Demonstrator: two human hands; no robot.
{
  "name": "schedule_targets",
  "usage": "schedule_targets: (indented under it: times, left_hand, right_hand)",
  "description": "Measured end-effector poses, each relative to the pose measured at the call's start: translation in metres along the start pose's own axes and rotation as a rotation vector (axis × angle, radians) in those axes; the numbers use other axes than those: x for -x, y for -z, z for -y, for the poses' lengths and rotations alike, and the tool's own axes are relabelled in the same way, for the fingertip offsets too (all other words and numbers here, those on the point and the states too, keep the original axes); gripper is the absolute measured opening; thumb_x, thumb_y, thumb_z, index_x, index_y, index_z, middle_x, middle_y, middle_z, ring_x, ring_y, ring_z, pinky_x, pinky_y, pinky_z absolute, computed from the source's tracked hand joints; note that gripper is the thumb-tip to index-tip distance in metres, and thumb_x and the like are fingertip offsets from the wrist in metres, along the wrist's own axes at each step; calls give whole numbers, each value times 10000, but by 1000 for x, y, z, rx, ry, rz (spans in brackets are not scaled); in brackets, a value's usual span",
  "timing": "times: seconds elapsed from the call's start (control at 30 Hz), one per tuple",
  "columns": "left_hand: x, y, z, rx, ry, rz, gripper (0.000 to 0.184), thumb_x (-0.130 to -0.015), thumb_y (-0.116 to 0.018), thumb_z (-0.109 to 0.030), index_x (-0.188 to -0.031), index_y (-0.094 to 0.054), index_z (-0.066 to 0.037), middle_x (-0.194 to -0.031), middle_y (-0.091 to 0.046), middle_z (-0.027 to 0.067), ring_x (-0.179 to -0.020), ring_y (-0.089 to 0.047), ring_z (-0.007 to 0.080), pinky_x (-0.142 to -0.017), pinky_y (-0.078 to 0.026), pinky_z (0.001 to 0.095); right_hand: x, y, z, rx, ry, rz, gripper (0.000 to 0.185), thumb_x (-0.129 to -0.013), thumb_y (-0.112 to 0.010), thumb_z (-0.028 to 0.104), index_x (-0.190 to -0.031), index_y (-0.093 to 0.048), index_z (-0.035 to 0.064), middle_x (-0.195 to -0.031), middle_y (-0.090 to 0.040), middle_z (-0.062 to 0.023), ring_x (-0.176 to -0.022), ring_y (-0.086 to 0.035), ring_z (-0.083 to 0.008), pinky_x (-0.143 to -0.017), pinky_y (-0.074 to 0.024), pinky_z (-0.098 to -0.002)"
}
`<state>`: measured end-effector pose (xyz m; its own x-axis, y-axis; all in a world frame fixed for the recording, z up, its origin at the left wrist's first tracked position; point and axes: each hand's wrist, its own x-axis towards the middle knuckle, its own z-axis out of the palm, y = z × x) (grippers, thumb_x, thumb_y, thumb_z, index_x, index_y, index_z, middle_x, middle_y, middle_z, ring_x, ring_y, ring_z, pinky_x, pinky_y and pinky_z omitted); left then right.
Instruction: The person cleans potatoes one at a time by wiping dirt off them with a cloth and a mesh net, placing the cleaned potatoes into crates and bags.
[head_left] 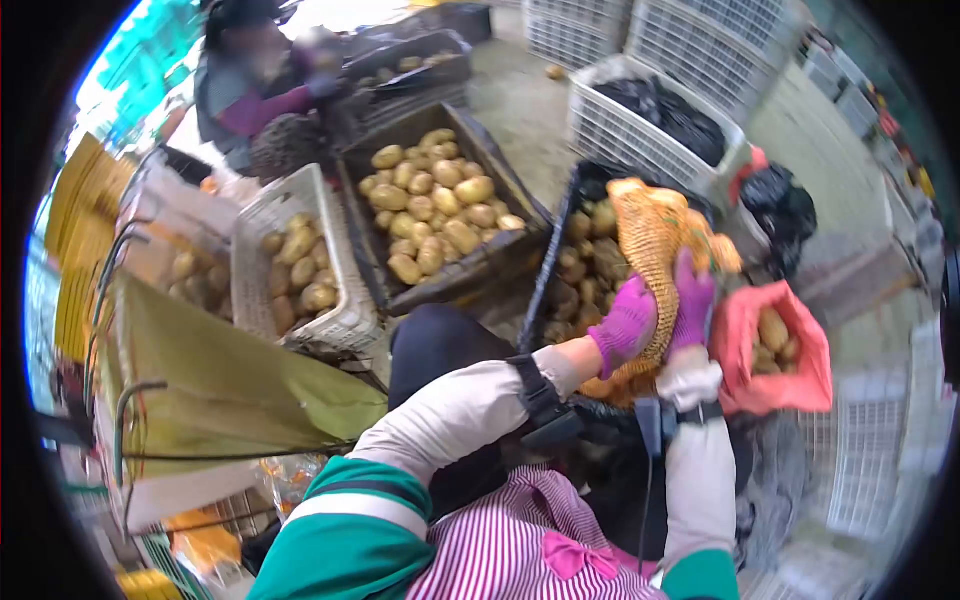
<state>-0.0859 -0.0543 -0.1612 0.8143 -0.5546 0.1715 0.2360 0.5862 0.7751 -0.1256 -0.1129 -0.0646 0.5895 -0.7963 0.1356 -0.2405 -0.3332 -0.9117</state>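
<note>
Both of my hands wear purple gloves and are closed on an orange mesh sack [650,245]. My left hand [627,322] grips its near left edge. My right hand [692,305] holds it a little farther right, fingers pointing away from me and partly hidden by the netting. The sack is bunched at its far end and hangs over a black-lined crate [548,290] of potatoes [600,262]. Whether anything is inside the sack, I cannot tell. Just right of my right hand, a pink sack [745,375] stands with its mouth wide, potatoes showing inside.
Ahead stands a dark crate [365,240] of potatoes, with a white crate [350,290] of potatoes at its left. Another person [250,100] sits at the far left. White crates [690,50] are stacked behind; a black plastic bag [780,215] lies right. Yellow-green cloth [220,370] hangs left.
</note>
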Motion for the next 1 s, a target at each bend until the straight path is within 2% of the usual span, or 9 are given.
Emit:
schedule_targets:
  times: [0.13, 0.2, 0.33, 0.4, 0.5, 0.57, 0.67, 0.8, 1.0]
  left_hand:
    - [-10, 9, -86, -186, 224, 136, 369, -1017, -355, -305, -1247, -521, -69, -1098, -598, 60, -1004, -561, 189, -956, -439, 316]
    - [-24, -4, -144, 443, 504, 136, 357, -994, -437, -300, -1227, -542, -50, -1109, -629, 72, -980, -606, 216, -890, -481, 332]
    - [-22, 37, -110, -686, -62, 185, 370, -962, -509, -277, -1239, -540, -33, -1131, -641, 94, -1005, -624, 239, -866, -506, 362]
    - [-8, 36, -116, -450, 93, 177, 375, -975, -480, -251, -1277, -510, -30, -1185, -612, 105, -1065, -595, 223, -914, -487, 347]
    - [10, 24, -129, 146, 202, 286, 391, -1004, -406, -142, -1370, -393, -5, -1321, -505, 100, -1174, -511, 183, -998, -412, 288]
    - [24, 4, -121, -406, 19, 128, 363, -984, -450, -148, -1322, -441, -16, -1284, -532, 100, -1156, -521, 205, -975, -431, 322]
    - [26, -1, -127, -82, 235, -29, 320, -944, -508, -134, -1241, -518, -15, -1271, -541, 130, -1140, -534, 249, -965, -430, 342]
    - [13, 46, -52, -1714, -650, 223, 262, -856, -505, -52, -1100, -591, -16, -931, -608, 165, -908, -561, 354, -796, -452, 412]
    - [16, -1, -139, 105, 318, 69, 274, -921, -551, -102, -1178, -574, -9, -1031, -649, 72, -938, -615, 134, -808, -513, 280]
  right_hand:
    - [33, -11, 28, -360, 32, 94, 397, -934, -570, 342, -1033, -623, -39, -954, -666, -143, -824, -635, -246, -719, -478, -339]
    - [48, -5, 40, -204, 262, 228, 367, -938, -569, 309, -1103, -602, -17, -1013, -653, -111, -903, -635, -222, -775, -491, -319]
    - [32, 18, 57, -1190, -413, 349, 366, -953, -545, 219, -1253, -518, 11, -1130, -622, -100, -1020, -611, -201, -909, -482, -312]
    - [22, 19, 14, -564, 222, 246, 422, -960, -535, 218, -1316, -452, 7, -1235, -562, -110, -1098, -570, -197, -927, -475, -324]
    - [35, 18, 33, -509, 205, 225, 439, -965, -524, 195, -1338, -403, -4, -1302, -502, -114, -1149, -532, -201, -960, -447, -331]
    - [49, 7, 69, -368, 238, 197, 430, -967, -519, 191, -1330, -406, -9, -1295, -500, -132, -1170, -516, -227, -981, -423, -357]
    - [53, -3, 55, 143, 527, 99, 407, -973, -508, 207, -1296, -419, -25, -1267, -492, -195, -1189, -477, -308, -1013, -360, -414]
    - [25, -27, 14, 116, 433, 12, 407, -974, -500, 299, -1232, -521, -16, -1159, -591, -174, -1032, -574, -302, -893, -437, -381]
    - [10, 0, 41, -707, -74, 102, 387, -1006, -447, 293, -1232, -517, -12, -1120, -602, -95, -981, -580, -171, -859, -467, -296]
